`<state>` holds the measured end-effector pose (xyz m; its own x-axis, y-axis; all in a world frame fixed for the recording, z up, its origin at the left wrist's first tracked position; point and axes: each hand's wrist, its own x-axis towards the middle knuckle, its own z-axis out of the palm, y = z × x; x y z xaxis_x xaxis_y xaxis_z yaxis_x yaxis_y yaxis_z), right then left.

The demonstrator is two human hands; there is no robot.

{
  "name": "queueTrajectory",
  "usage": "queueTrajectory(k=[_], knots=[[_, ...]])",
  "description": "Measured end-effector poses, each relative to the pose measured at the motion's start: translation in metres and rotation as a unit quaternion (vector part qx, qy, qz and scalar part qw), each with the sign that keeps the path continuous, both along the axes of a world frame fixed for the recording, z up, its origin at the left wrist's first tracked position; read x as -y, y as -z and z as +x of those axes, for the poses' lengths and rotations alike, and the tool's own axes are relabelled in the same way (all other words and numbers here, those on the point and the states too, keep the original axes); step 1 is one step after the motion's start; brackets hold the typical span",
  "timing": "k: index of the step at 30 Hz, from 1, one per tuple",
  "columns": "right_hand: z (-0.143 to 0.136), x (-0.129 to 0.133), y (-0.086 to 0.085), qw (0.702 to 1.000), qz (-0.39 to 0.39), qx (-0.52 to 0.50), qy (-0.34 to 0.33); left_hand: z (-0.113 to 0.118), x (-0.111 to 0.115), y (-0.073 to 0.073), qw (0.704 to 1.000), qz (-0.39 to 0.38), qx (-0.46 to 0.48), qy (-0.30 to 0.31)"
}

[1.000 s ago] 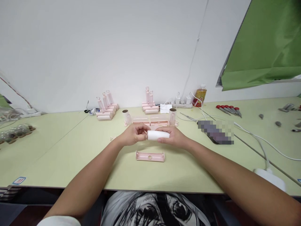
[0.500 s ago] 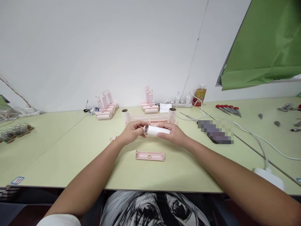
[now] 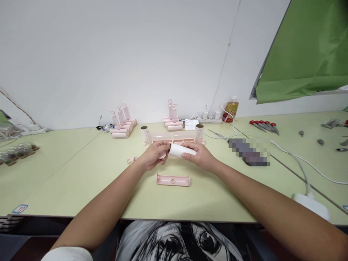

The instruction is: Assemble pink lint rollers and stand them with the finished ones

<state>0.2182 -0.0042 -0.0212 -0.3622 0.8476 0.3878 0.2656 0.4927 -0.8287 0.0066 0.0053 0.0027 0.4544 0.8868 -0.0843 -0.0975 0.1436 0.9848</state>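
"Since the white roll [image 3: 179, 150] seems to be off the bench [image 3: 212, 199], where exactly is it?"

"Between the right hand [image 3: 201, 155] and the left hand [image 3: 154, 155]. Its long axis runs side to side, with the left end a little higher in the view."

"And what is each hand doing?"

"The right one is closed around the roll's right part, thumb on the near side. The left one has its fingers curled in, apparently on a pale round cap [image 3: 162, 155], though they hide most of it."

"Which relation matters most?"

"Judging from the layout, the one between the roll's left end and the left hand. That end, with its dark opening, faces the left fingertips just beside it; whether they touch, nobody can tell from here."

"And the pink shell [image 3: 181, 181]?"

"It lies on the bench, on the person's side of the roll, open side up, long axis also side to side. It is apart from both hands, the left slightly nearer. A small pink piece [image 3: 132, 159] lies by the left wrist, partly hidden."
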Motion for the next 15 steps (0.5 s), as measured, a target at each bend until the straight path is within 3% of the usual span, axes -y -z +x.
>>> queueTrajectory(k=[5, 10, 15], knots=[[-0.001, 0.003, -0.001, 1.000, -0.015, -0.019, -0.020, -0.001, 0.001, -0.001, 0.996, 0.013, -0.091, -0.002], [0.000, 0.006, -0.005, 0.979, -0.124, -0.136, -0.089, -0.012, -0.010, -0.001, 0.996, 0.012, -0.074, -0.049], [-0.001, 0.006, -0.005, 0.967, -0.157, -0.176, -0.098, -0.017, -0.014, -0.002, 0.998, -0.010, -0.054, -0.040]])
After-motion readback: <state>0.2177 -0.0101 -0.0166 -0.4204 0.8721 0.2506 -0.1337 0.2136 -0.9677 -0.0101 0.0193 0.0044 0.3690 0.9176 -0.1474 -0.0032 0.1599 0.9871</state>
